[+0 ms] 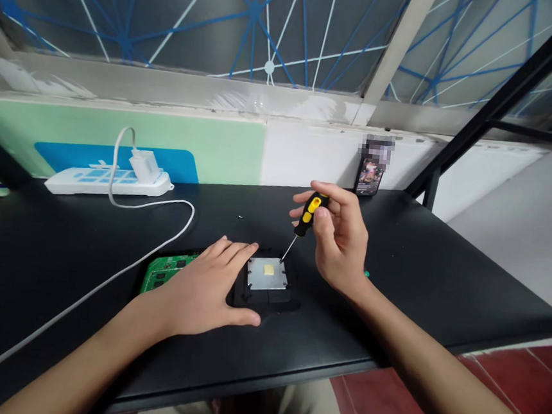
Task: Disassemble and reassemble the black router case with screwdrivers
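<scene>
Right hand [343,242] pinching screwdriver [308,217], tip at metal plate [257,277]'s far right corner. Left hand [201,290] spread over green board [168,270], left of plate. Board likely light, stiff, fragile; hold by edges.

The one view comes from the head, above the near side of the table [425,265], facing forward and down across it. The table's near edge is close and low in view; its far edge lies farther off, with the wall [304,155] and window [224,22] beyond.
</scene>
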`<move>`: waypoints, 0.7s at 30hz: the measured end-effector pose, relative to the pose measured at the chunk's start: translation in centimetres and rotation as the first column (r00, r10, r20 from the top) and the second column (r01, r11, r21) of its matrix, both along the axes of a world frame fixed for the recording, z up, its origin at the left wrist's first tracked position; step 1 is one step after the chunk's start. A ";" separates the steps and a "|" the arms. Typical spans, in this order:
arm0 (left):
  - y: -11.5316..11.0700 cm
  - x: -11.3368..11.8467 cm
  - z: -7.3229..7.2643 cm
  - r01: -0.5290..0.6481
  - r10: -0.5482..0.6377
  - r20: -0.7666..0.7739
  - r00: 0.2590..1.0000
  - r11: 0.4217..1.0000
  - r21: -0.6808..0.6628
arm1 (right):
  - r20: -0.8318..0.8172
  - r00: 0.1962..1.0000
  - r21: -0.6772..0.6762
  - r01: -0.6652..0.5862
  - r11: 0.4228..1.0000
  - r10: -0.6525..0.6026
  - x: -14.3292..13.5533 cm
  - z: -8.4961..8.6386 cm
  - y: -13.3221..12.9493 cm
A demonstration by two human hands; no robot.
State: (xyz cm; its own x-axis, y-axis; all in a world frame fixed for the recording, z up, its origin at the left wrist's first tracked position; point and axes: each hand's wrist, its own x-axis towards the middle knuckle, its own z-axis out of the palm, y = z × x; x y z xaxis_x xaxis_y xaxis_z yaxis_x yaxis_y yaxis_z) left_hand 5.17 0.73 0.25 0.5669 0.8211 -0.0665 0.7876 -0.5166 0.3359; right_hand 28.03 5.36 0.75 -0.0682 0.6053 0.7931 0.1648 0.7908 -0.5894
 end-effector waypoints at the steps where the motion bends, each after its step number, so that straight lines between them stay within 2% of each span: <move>1: 0.0 0.0 0.0 0.002 -0.002 -0.003 1.000 1.000 0.003 | -0.002 1.000 -0.012 -0.017 1.000 0.017 0.0 -0.1 0.0; 6: 0.0 0.0 -0.2 0.024 -0.025 0.016 1.000 0.999 0.033 | -0.019 0.999 -0.003 -0.029 1.000 0.029 0.1 -0.2 0.0; 11: 0.0 0.0 -0.2 0.020 -0.020 -0.008 1.000 1.000 0.022 | 0.013 0.992 0.129 0.121 0.984 -0.123 -0.1 0.0 0.2; 13: 0.0 -0.1 -0.2 0.014 -0.014 -0.011 1.000 1.000 0.017 | 0.006 0.988 0.134 0.150 0.980 -0.152 -0.1 0.1 0.1; 17: 0.0 -0.1 -0.3 0.015 -0.015 0.008 1.000 1.000 0.024 | -0.004 0.999 0.041 0.039 0.998 -0.039 0.0 0.1 -0.2; 21: 0.1 -0.2 -0.5 0.021 -0.021 0.003 1.000 0.999 0.042 | -0.012 0.999 0.026 -0.045 0.999 0.046 0.0 0.1 -0.4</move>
